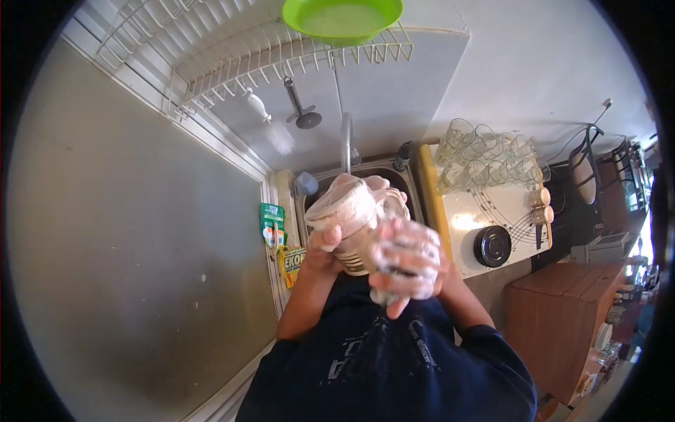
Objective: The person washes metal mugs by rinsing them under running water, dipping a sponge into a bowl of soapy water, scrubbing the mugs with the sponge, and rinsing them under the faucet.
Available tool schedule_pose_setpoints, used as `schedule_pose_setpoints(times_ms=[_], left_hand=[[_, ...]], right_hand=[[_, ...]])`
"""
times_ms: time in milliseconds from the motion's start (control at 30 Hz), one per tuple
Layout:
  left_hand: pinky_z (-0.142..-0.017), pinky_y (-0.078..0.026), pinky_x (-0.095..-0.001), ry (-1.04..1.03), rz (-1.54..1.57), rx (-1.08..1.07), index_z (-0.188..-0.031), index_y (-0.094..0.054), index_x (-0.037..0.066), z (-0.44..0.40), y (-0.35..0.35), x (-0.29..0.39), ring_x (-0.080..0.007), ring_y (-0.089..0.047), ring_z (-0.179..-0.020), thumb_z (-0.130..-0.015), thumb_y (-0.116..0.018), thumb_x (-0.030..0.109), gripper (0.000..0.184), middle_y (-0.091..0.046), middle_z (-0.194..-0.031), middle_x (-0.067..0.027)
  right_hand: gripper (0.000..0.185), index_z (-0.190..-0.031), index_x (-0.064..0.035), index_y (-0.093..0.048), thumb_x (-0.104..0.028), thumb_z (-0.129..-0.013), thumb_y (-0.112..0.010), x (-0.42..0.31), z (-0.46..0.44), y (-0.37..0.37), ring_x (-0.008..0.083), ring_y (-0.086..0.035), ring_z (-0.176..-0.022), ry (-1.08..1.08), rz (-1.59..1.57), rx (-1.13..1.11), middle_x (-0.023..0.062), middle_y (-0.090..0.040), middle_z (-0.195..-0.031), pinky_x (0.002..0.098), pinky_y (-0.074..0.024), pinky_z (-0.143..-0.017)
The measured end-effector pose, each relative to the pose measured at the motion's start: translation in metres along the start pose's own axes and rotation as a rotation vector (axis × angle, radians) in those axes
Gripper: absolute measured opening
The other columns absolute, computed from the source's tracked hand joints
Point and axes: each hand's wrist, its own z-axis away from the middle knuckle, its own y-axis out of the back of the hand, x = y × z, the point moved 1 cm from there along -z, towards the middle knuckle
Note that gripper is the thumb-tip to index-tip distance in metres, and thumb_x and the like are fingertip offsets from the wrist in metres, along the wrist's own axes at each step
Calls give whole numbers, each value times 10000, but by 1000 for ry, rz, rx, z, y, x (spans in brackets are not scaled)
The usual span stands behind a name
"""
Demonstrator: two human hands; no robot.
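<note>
A foam-covered cup (348, 206) is held over the sink (413, 204), tilted, in front of the metal faucet (346, 137). My left hand (328, 246) is wrapped round it from the left side, with the thumb on its near side. Beside it on the right, my right hand (406, 261) is covered in suds, its fingers curled round something I cannot make out. Below the cup, between my hands, a ribbed pale piece (351, 263) shows. Foam and fingers hide where the pieces meet.
Glasses (485, 158) and black stacked dishes (492, 246) stand on the counter (467, 221) at right. Green (272, 214) and yellow (292, 260) packets lie left of the sink. Above hang a wire rack (246, 63) holding a green bowl (343, 20), a brush (259, 105) and a metal utensil (299, 105).
</note>
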Motion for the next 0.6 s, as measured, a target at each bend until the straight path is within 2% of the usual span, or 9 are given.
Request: schedule_pose_setpoints(times_ms=[67, 133, 200, 233, 333, 400, 467, 533, 600], left_hand=[[-946, -407, -655, -120, -38, -27, -1325, -436, 125, -2, 3, -5, -488, -401, -1230, -704, -745, 384, 740, -396, -1364, -225], [-999, -368, -658, -137, -78, -61, -1342, -426, 126, -2, 17, -10, -499, -383, -1249, -719, -735, 392, 745, -372, -1393, -210], [-1042, -298, -687, 262, 385, 174, -1359, -413, 133, -5, 25, -11, -506, -294, -1313, -718, -746, 370, 761, -339, -1421, -211], [-1043, -249, -724, -168, 232, -214, -1372, -406, 156, -10, 6, -11, -498, -183, -1366, -723, -750, 338, 757, -301, -1446, -210], [-1014, -258, -750, -200, 92, -227, -1369, -411, 182, -10, 12, -8, -483, -129, -1385, -725, -748, 314, 738, -289, -1450, -212], [-1012, -269, -745, -197, 78, -207, -1366, -409, 179, -9, 7, -9, -482, -134, -1384, -721, -748, 322, 743, -283, -1449, -217], [-1010, -278, -741, -196, 150, -96, -1364, -402, 154, -8, 6, -12, -484, -137, -1382, -707, -758, 330, 768, -288, -1444, -222], [-1011, -280, -739, -208, 112, -192, -1383, -387, 156, -10, 27, -19, -483, -130, -1384, -713, -754, 328, 783, -277, -1450, -221], [-1024, -263, -735, 55, 353, 16, -1377, -409, 171, -6, 41, -23, -471, -110, -1394, -720, -753, 317, 756, -255, -1461, -221]], right_hand=[[565, -1146, -125, -648, -583, -829, -556, 1, -15, 7, 343, -542, -1202, -219, 79, -106, 132, -607, -1213, 483, -430, -1017], [547, -1138, -125, -657, -571, -839, -554, -6, -25, 2, 328, -553, -1190, -179, 156, -138, 106, -612, -1215, 476, -429, -1021], [552, -1099, -146, -670, -609, -814, -574, -13, -28, -4, 335, -542, -1203, -4, 173, -208, 76, -622, -1204, 475, -403, -1023], [498, -1092, -146, -674, -564, -834, -589, -16, -30, -3, 302, -548, -1206, 64, 186, -276, 47, -639, -1184, 458, -409, -1021], [489, -1086, -148, -675, -561, -837, -588, -13, -8, 1, 300, -558, -1191, 127, 174, -244, 55, -634, -1190, 459, -417, -1013], [484, -1139, -97, -650, -483, -851, -600, -8, -6, 2, 325, -542, -1208, 93, 130, -168, 102, -618, -1222, 481, -381, -1063], [491, -1149, -103, -641, -483, -839, -613, -5, -16, 6, 337, -535, -1213, -128, 97, -111, 109, -605, -1239, 493, -385, -1055], [499, -1146, -105, -642, -489, -829, -617, -8, -28, 2, 334, -532, -1218, -151, 126, -118, 113, -606, -1236, 484, -407, -1038], [495, -1151, -107, -639, -484, -831, -617, -14, -33, -2, 327, -526, -1226, -53, 93, -209, 118, -604, -1238, 471, -426, -1026]])
